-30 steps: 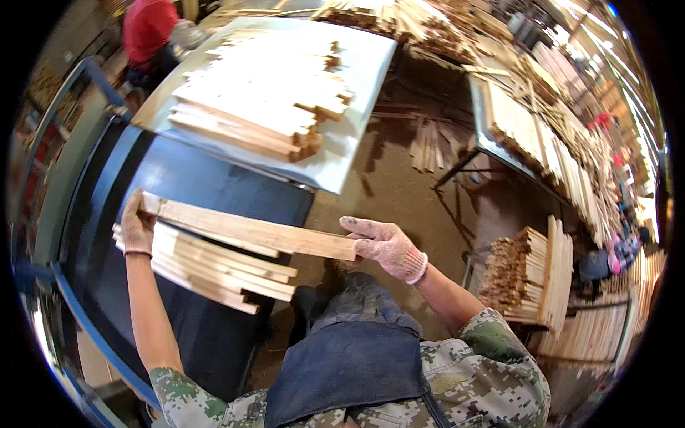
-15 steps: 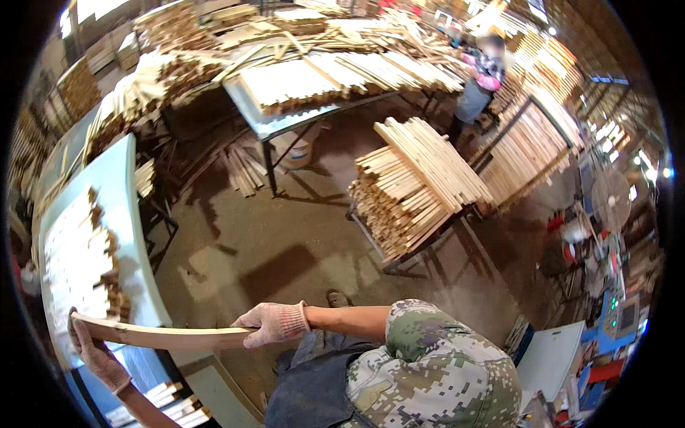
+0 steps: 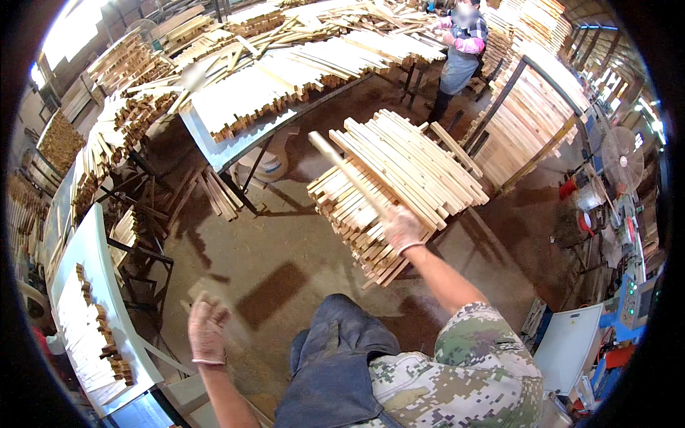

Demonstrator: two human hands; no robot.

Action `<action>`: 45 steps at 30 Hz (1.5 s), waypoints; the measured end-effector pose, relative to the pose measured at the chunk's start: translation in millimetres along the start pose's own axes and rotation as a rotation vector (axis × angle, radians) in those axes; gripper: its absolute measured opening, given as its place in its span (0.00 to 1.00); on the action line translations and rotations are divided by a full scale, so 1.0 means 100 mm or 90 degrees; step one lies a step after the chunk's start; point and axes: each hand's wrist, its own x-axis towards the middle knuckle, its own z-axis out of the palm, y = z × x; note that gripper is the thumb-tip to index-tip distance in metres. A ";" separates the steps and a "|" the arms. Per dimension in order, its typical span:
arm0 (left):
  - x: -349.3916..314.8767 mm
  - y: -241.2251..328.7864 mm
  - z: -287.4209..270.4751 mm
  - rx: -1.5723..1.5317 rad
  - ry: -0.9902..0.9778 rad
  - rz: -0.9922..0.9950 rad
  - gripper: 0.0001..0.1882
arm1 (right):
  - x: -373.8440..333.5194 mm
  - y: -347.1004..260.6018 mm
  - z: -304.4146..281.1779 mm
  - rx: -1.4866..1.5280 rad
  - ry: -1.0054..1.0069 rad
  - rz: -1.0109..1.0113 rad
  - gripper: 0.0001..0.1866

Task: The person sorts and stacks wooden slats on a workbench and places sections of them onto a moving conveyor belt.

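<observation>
My right hand (image 3: 403, 228), in a pale knitted glove, is closed round one end of a wooden strip (image 3: 347, 171). The strip slants up and left, over a stack of similar strips (image 3: 417, 167) on a low stand; whether it touches them I cannot tell. My left hand (image 3: 207, 329), gloved too, is out over the floor at the left, away from the stack. Its fingers are smeared by motion, and a pale blur beside them cannot be made out. Nearest to it is a light blue table (image 3: 118, 303) bearing a row of short wood pieces (image 3: 89, 335).
A long table (image 3: 214, 143) bears many strips across the back. At the far right of it stands a person (image 3: 460, 68) in an apron. Planks lean in a metal rack (image 3: 524, 121). A fan (image 3: 622, 160) and a control panel (image 3: 633, 299) stand at the right.
Both hands held a wooden strip over the left table. Now the left hand is off it and further right, while the right hand has carried it across to the stack. The view has turned right.
</observation>
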 end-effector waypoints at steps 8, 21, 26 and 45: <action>-0.06 -0.89 -0.02 -0.063 0.031 -0.170 0.29 | 0.60 1.16 0.67 -0.056 0.113 -0.004 0.20; -0.49 -1.56 -0.53 -0.391 0.009 -0.154 0.05 | 0.44 0.11 0.57 0.306 0.086 -0.010 0.31; -0.93 -1.27 -0.79 -0.257 0.156 -0.119 0.17 | 0.05 -1.49 0.65 0.348 -0.113 -0.274 0.29; -4.16 -0.19 -3.36 -0.116 1.020 0.541 0.33 | -4.62 -6.64 0.74 0.444 -0.817 -0.927 0.23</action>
